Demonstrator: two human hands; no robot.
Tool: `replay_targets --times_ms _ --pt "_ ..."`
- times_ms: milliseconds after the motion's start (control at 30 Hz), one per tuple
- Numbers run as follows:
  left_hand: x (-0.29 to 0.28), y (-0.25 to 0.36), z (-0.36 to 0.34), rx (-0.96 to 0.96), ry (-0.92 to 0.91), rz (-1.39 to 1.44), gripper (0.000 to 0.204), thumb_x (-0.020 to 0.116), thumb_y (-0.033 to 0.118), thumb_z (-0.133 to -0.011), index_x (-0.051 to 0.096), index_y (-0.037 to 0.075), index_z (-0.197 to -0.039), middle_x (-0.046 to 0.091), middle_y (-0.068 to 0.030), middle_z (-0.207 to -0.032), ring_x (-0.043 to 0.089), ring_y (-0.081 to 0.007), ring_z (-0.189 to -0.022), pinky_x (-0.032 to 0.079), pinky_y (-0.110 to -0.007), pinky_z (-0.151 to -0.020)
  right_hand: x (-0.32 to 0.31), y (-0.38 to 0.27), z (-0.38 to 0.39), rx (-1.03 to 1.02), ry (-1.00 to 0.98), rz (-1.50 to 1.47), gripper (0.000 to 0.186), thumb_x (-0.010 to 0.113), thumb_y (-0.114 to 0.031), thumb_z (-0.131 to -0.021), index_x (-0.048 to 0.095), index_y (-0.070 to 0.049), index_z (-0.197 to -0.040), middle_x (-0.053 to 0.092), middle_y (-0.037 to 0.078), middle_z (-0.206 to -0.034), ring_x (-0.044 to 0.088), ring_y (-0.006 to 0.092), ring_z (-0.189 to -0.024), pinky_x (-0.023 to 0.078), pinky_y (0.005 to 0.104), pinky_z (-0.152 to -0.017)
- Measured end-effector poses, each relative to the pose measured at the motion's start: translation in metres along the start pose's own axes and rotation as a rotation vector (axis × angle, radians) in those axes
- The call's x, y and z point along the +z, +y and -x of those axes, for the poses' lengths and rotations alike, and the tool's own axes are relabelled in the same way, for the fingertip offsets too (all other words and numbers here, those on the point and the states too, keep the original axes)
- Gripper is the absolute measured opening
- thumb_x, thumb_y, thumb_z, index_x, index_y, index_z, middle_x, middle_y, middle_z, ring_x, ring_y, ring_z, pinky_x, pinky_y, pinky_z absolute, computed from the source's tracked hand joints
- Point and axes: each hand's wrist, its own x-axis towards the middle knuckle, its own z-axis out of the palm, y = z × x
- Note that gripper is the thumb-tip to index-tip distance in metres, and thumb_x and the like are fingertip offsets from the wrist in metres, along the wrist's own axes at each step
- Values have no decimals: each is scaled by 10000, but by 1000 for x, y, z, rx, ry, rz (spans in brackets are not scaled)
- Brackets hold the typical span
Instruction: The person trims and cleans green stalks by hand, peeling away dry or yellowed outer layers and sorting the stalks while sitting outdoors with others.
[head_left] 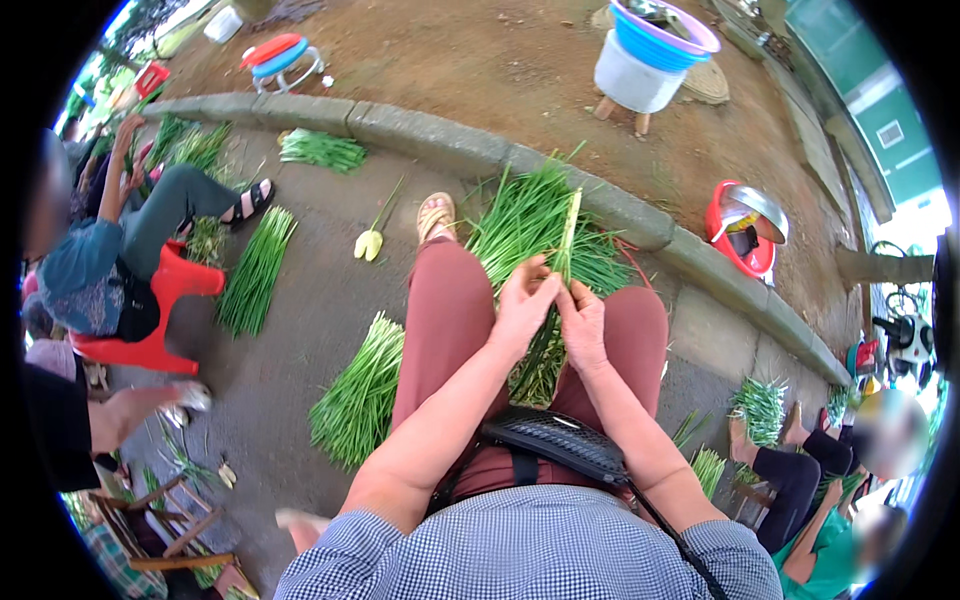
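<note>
Between my knees, my left hand [524, 302] and my right hand [582, 322] are close together, their fingers pinching a small bunch of chives [569, 235]. Its pale ends point away from me, and darker green leaves hang below my hands. Just beyond lies a large heap of loose green chives [510, 225] by the kerb. To the left of my leg, a bundle of chives [357, 395] lies on the pavement with its pale ends lined up. My fingertips partly hide the stalks they grip.
A stone kerb [430, 132] runs across ahead. Another chive bundle [257, 270] lies left, near a person on a red plastic stool [165, 310]. Beyond the kerb stand a white bucket [640, 75] under basins and a red basin [735, 245]. People sit at the lower right.
</note>
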Motion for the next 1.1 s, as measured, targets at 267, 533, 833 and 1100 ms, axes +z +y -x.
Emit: replay_targets --times_ms 267,533,833,1100 --pt "-2 24 5 -9 -144 -26 332 573 137 -877 517 20 -1182 572 -23 -987 520 -71 -839 441 -213 -705 -6 -6 3 71 -59 -142 215 535 -95 -900 561 8 -1088 614 10 -904 542 49 -781 445 201 -703" --pt "-8 25 -7 -42 -62 143 153 625 126 -847 592 58 -980 611 -13 -877 567 -86 -761 445 -208 -622 -15 -8 -4 151 -133 -213 199 483 -150 -928 538 -24 -1071 613 46 -867 579 101 -743 483 234 -680" --pt "-3 18 -25 48 -109 40 217 611 52 -838 579 13 -1049 615 -40 -865 577 -98 -737 475 -228 -657 -9 -16 -9 176 -129 -174 212 514 -257 -918 549 -56 -975 529 -22 -737 440 48 -611 363 187 -547" --pt "-5 10 -28 118 -5 33 131 649 51 -801 603 5 -915 619 -15 -825 571 -72 -747 463 -208 -688 -20 -11 -14 148 -68 -188 142 574 -181 -886 558 -60 -959 558 -24 -743 441 37 -594 366 181 -553"
